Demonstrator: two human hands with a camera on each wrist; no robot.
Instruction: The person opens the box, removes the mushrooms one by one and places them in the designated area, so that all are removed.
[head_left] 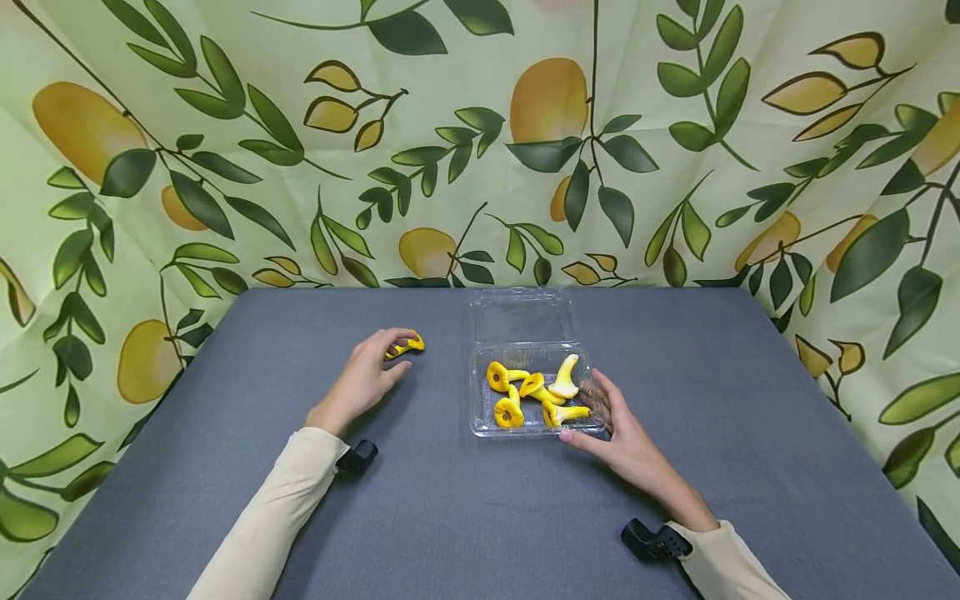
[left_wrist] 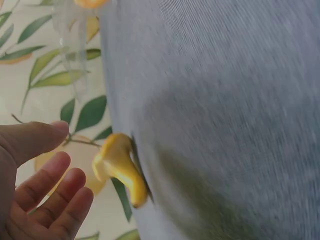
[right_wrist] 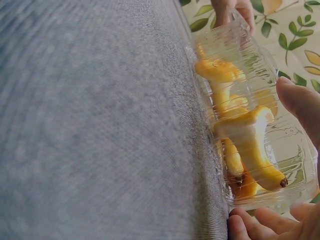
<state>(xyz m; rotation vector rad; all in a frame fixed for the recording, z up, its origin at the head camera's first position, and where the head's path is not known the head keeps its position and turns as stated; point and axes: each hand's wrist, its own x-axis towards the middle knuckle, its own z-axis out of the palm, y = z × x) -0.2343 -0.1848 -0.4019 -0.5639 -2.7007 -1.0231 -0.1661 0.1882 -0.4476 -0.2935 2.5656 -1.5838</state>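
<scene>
A yellow chanterelle mushroom [head_left: 414,341] lies on the table to the left of a clear plastic clamshell container [head_left: 480,432]. My left hand [head_left: 362,377] is over that loose mushroom; in the left wrist view its thumb and fingers are spread, with a gap before the mushroom [left_wrist: 120,167]. Several more yellow mushrooms [head_left: 508,411] lie inside the container, whose lid [head_left: 521,318] is folded back, away from me. At the container's right front corner, my right hand [head_left: 626,442] holds it, thumb on the front edge and fingers along the right side.
A grey cloth covers the table [head_left: 465,525]. Behind and at both sides hangs a pale curtain [head_left: 465,75] printed with leaves and yellow fruit. A black wrist camera [head_left: 357,457] is on the left wrist and another [head_left: 655,541] on the right.
</scene>
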